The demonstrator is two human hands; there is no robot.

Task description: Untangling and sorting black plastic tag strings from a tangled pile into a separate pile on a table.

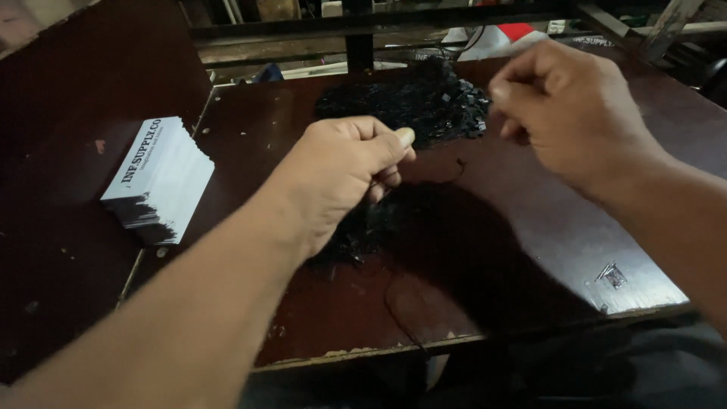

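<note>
My left hand (344, 170) is closed in a fist over the middle of a dark brown table (530, 227), pinching a thin black string (394, 303) that trails down toward the front edge. Under that hand lies a small bundle of black strings (356, 231). My right hand (568, 110) hovers to the right, thumb and fingers pinched together; whether it holds anything I cannot make out. Behind both hands sits a large heap of black strings with small tags (416, 98).
A fanned stack of white cards with black print (159, 182) lies at the left, across a seam between two boards. A dark metal frame (363, 30) runs along the back. The table's front edge (454, 341) is chipped.
</note>
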